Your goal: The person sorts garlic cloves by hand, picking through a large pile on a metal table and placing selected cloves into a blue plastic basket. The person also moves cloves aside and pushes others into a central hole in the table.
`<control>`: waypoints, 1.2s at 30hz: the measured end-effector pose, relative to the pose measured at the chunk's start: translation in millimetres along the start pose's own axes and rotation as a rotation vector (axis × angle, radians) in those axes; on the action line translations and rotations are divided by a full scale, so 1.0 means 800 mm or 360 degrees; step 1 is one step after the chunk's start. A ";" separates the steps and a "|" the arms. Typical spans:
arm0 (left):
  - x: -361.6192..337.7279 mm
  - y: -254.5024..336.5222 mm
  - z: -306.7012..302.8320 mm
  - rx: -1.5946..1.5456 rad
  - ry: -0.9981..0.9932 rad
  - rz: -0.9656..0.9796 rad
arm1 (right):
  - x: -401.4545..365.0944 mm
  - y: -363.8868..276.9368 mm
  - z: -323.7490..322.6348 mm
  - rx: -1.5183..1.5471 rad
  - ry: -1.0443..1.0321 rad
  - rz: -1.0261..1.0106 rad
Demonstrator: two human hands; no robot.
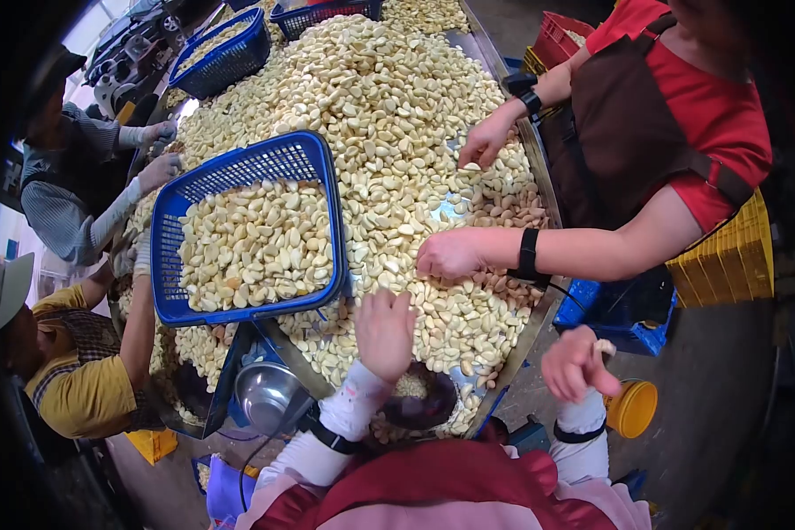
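My left hand (386,337) reaches over a broad heap of peeled garlic cloves (362,79) on a metal table. Its fingers curl down toward the cloves, and their tips are hidden. Out past the table's right edge, my right hand (578,364) is raised with its fingers bent, and a pale garlic clove (605,347) shows at the fingertips. Just below my left hand, a dark round bowl (421,415) holds small pale pieces. A blue plastic basket (245,314) full of cloves sits tilted on the heap to the left.
A person in red (724,115) works at the right with both hands in the cloves. Two people (79,389) stand along the left side. Nearby are a steel bowl (269,397), a yellow bucket (633,409), a blue crate (627,322) and stacked yellow crates (733,252).
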State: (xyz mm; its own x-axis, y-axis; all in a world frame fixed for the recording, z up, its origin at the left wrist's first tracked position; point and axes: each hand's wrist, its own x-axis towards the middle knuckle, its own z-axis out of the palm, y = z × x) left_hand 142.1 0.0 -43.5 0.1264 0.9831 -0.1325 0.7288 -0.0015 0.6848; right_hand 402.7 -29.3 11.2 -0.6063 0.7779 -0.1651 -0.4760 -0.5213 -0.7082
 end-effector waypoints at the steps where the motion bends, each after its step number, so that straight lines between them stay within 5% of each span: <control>1: 0.002 -0.009 -0.003 0.0493 0.0206 0.0222 | 0.005 -0.008 -0.006 -0.0549 0.0274 0.0082; 2: 0.002 -0.010 0.005 0.0495 0.0212 0.0226 | 0.014 -0.013 -0.011 -0.1099 0.0546 0.0156; 4: 0.000 -0.013 0.036 0.0667 0.0035 0.0422 | 0.072 0.028 -0.024 -0.2743 0.0741 -0.0722; 6: -0.022 -0.025 0.049 0.0627 -0.0074 0.0338 | 0.098 0.062 -0.061 -0.3133 0.0862 -0.0397; 7: -0.037 -0.033 0.045 0.0690 -0.0050 0.0265 | 0.098 0.061 -0.063 -0.3118 0.0872 -0.0401; 12: -0.085 -0.039 0.028 0.0738 0.0181 0.0013 | 0.044 0.030 -0.087 -0.1110 0.1012 -0.0094; 13: -0.072 -0.029 0.023 0.0614 0.0413 0.0148 | 0.040 0.036 -0.094 -0.1442 0.0970 -0.0089; 14: -0.051 -0.027 0.027 0.0603 0.0397 0.0153 | 0.045 0.049 -0.097 -0.2270 0.0888 -0.0494; 20: 0.037 -0.033 0.051 0.0498 0.0269 0.0407 | 0.091 0.087 -0.080 -0.2856 0.0925 -0.0057; 22: 0.027 -0.047 0.042 0.0429 0.0425 0.0371 | 0.078 0.063 -0.075 -0.2370 0.0986 -0.0204; 24: 0.011 -0.054 0.034 0.0443 0.0258 0.0210 | 0.062 0.038 -0.063 -0.1000 0.1034 0.0149; 26: -0.008 -0.044 0.044 0.0652 0.0486 0.0259 | 0.087 0.070 -0.058 -0.1276 0.0815 0.0062; 28: -0.032 -0.039 0.063 0.0633 0.0296 0.0255 | 0.131 0.079 -0.011 -0.2223 0.0763 -0.0176; 29: -0.042 -0.035 0.063 0.0689 0.0229 0.0256 | 0.148 0.084 -0.011 -0.2224 0.0753 -0.0183; 31: -0.067 -0.046 0.063 0.0759 0.0104 0.0298 | 0.173 0.100 -0.017 -0.3144 0.0675 0.0280; 34: -0.124 -0.070 0.062 0.0694 -0.0157 0.0482 | 0.175 0.108 -0.020 -0.3278 0.0552 0.0352; 36: -0.117 -0.069 0.024 0.0852 -0.0258 0.0582 | 0.168 0.097 -0.043 -0.2970 0.0545 0.0110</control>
State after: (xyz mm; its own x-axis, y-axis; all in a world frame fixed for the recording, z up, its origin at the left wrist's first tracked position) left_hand 103.3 -95.7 -82.8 0.4979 0.8622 -0.0937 0.8479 -0.4612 0.2613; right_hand 306.5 46.8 -89.8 -0.3453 0.9237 -0.1657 0.8829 0.2598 -0.3911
